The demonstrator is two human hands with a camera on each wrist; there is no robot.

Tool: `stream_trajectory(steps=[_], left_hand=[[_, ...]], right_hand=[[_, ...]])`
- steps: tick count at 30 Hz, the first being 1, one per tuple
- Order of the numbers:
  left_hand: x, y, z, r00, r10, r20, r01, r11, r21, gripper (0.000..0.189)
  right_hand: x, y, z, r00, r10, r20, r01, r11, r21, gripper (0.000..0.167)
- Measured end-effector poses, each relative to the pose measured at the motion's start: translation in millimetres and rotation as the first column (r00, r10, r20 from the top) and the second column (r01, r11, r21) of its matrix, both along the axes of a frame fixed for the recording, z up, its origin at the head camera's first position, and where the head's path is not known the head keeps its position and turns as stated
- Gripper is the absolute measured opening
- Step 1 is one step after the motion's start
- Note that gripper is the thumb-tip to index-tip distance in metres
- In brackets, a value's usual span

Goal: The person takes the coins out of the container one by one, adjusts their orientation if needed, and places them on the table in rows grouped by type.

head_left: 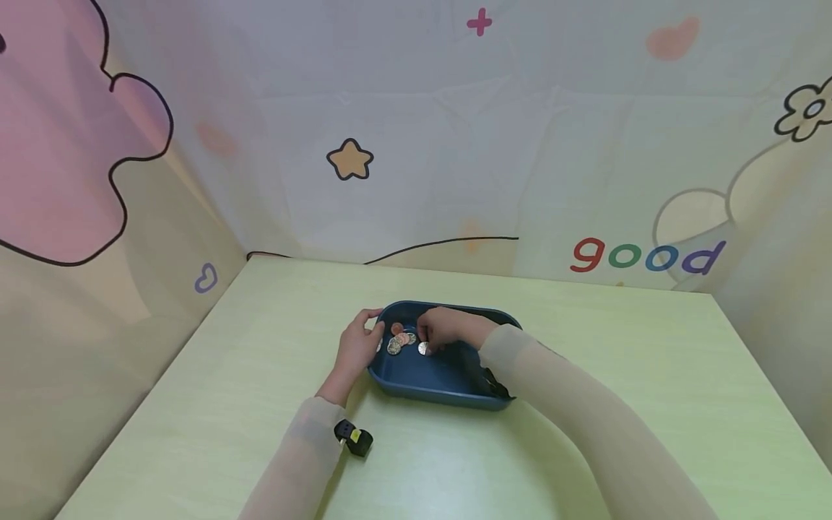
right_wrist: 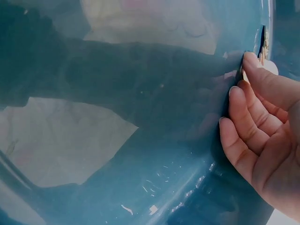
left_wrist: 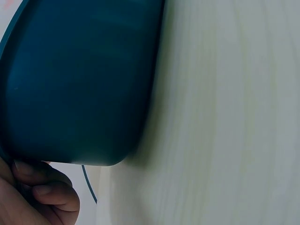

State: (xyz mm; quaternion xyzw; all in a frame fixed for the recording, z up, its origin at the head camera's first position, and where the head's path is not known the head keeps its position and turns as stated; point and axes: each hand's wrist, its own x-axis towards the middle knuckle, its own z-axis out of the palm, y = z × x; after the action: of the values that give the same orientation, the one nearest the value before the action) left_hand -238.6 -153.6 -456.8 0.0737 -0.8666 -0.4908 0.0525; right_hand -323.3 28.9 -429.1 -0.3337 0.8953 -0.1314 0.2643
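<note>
A dark blue tray (head_left: 429, 393) with a raised rim stands on the table. My left hand (head_left: 357, 347) grips its left end, the thumb at the rim; in the left wrist view, curled fingers (left_wrist: 58, 187) lie against the tray's outer wall. My right hand (head_left: 448, 326) reaches inside, over the tray floor. Its thumb and forefinger pinch a coin (right_wrist: 243, 74), seen nearly edge-on in the right wrist view. A silver coin (head_left: 424, 348) shows by the right fingertips in the head view. Several silver and copper coins (head_left: 394, 346) lie overlapping in the tray's left part.
The pale green table (head_left: 585, 347) spreads around the tray. A printed cloth backdrop (head_left: 416, 144) rises behind it and at both sides. A small black device (head_left: 354, 438) sits on the left wrist. The right sleeve (head_left: 559, 383) crosses the tray's right end.
</note>
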Motion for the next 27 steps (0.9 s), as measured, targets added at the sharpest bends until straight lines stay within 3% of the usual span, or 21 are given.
stream_trajectory(steps=[14,27], left_hand=[[0.3,1.4,0.5,1.000,0.013,0.003,-0.013,1.000,0.002,0.037],[0.0,1.0,-0.5,1.000,0.006,-0.009,-0.006,1.000,-0.028,0.038]], right_hand=[[-3.2,4.4,4.7,0.998,0.057,0.028,-0.056,0.997,-0.056,0.015],[-2.9,10.1,45.1,0.994,0.003,0.110,0.017,0.983,-0.182,0.011]])
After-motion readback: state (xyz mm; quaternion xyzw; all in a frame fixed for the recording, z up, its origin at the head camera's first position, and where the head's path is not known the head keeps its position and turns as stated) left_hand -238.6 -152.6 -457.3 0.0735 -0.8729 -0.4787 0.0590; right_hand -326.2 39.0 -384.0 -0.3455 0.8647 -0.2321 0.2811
